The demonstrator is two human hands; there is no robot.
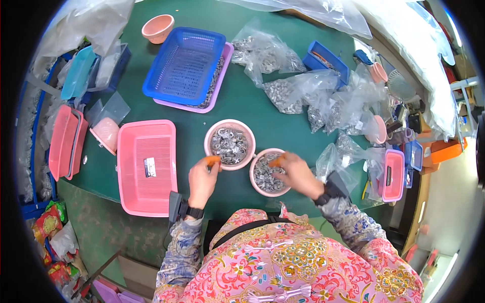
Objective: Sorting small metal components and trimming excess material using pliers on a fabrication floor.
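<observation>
Two pink round bowls stand side by side in front of me, both filled with small grey metal-looking parts. My left hand (203, 181) is at the near left rim of the left bowl (207, 136). Its fingers, with orange covers on the tips, are drawn together; whatever they hold is too small to make out. Over the right bowl (254, 183) reaches my right hand (299, 175), its thumb and orange-covered fingertip spread apart just above the parts (266, 179). More grey parts (230, 144) fill the left bowl.
A pink rectangular basket (146, 194) lies to the left. Beyond the bowls, a blue basket (184, 65) sits in a lilac tray (226, 63). Clear bags of grey parts (285, 93) cover the right side, near a small pink bin (393, 174). Another pink bowl (158, 29) stands far off.
</observation>
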